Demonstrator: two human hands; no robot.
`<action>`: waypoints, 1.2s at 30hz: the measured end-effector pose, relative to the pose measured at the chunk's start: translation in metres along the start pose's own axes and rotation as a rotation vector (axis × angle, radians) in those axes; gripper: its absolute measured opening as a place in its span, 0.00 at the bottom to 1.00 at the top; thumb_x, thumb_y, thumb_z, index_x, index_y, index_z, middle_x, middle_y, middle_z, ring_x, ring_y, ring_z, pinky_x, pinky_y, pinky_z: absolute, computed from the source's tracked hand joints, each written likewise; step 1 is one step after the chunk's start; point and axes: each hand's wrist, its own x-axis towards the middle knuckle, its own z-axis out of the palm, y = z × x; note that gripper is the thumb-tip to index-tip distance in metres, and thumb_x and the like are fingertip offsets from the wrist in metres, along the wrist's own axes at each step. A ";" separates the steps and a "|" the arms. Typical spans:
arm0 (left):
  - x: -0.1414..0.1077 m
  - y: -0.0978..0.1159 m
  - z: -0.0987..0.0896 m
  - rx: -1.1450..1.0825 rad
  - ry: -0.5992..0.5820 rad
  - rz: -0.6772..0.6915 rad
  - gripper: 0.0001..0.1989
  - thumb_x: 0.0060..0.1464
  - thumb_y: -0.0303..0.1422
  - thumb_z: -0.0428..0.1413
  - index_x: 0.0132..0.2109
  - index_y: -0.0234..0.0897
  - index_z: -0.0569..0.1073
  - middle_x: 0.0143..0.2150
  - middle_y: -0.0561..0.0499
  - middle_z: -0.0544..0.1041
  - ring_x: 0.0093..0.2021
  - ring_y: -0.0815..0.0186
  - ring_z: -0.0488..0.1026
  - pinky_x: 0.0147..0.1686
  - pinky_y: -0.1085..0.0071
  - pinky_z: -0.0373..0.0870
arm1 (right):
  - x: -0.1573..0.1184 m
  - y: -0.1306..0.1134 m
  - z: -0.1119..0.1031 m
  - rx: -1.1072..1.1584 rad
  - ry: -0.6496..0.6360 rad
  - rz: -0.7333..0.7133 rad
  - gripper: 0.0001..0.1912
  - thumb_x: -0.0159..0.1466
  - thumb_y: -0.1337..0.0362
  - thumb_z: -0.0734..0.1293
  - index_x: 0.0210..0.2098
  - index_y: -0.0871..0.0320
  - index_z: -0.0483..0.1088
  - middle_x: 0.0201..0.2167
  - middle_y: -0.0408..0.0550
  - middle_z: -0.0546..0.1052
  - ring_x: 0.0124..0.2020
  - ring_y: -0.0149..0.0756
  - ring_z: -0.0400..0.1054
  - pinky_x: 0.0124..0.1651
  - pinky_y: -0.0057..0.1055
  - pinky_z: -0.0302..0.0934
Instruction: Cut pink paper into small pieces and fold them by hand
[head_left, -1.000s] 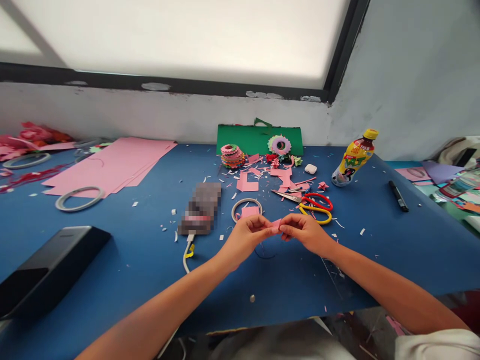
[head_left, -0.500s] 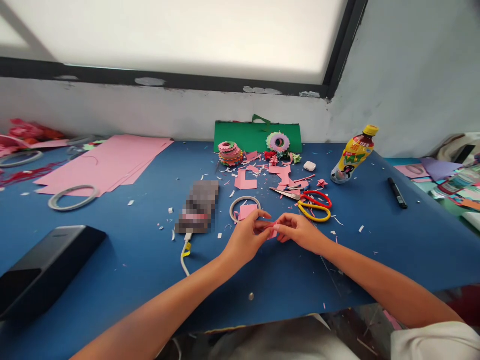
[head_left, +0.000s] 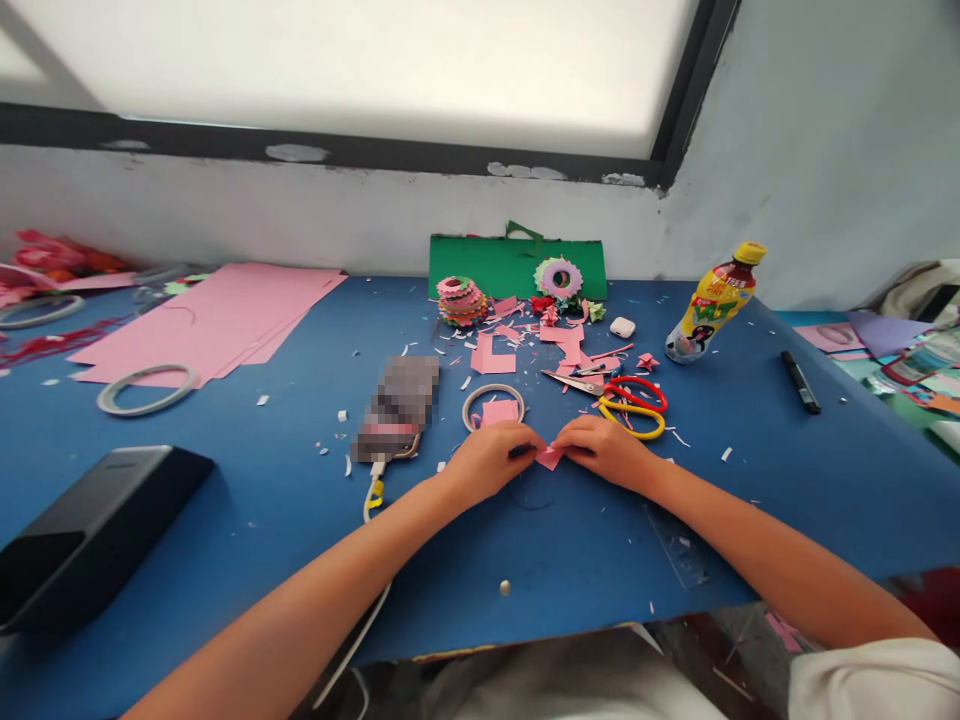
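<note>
A small piece of pink paper (head_left: 550,458) is pinched between my two hands, low over the blue table. My left hand (head_left: 495,455) is closed on its left edge with thumb and fingertips. On the opposite edge, my right hand (head_left: 609,450) grips it the same way. Just beyond my left hand lies a roll of tape (head_left: 466,408), with pink paper squares (head_left: 500,411) inside its ring. Scissors with one red and one yellow handle (head_left: 634,432) rest beyond my right hand, blades pointing left.
Pink scraps (head_left: 491,358), a stack of frilled paper rings (head_left: 460,302) and a white earbud case (head_left: 622,327) lie farther back. A drink bottle (head_left: 712,305) leans at right near a black marker (head_left: 800,382). Left are a cabled phone (head_left: 397,405), a dark box (head_left: 105,530) and pink sheets (head_left: 217,320).
Both hands have turned palm-down and spread slightly apart. The pink paper now shows more of its face between the fingertips. The view has shifted slightly.
</note>
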 end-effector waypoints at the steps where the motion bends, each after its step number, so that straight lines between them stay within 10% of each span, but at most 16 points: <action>1: 0.000 0.000 -0.002 0.026 -0.032 0.043 0.10 0.53 0.27 0.52 0.39 0.39 0.76 0.37 0.50 0.77 0.40 0.64 0.72 0.42 0.71 0.67 | -0.001 0.003 -0.001 -0.026 -0.025 -0.052 0.12 0.64 0.69 0.60 0.42 0.57 0.73 0.39 0.50 0.76 0.41 0.35 0.69 0.46 0.33 0.62; 11: -0.004 0.007 -0.013 0.333 -0.198 0.267 0.17 0.55 0.22 0.47 0.45 0.42 0.75 0.47 0.50 0.75 0.43 0.66 0.72 0.45 0.72 0.66 | -0.004 0.007 -0.008 -0.241 -0.129 -0.276 0.16 0.68 0.68 0.55 0.47 0.57 0.71 0.40 0.50 0.76 0.43 0.35 0.67 0.46 0.32 0.62; 36: -0.007 0.012 -0.011 0.498 -0.192 0.418 0.14 0.59 0.25 0.45 0.45 0.37 0.74 0.45 0.45 0.74 0.42 0.64 0.72 0.42 0.69 0.68 | -0.005 0.005 -0.012 -0.333 -0.163 -0.376 0.15 0.68 0.68 0.55 0.48 0.57 0.70 0.42 0.50 0.76 0.44 0.35 0.67 0.46 0.34 0.63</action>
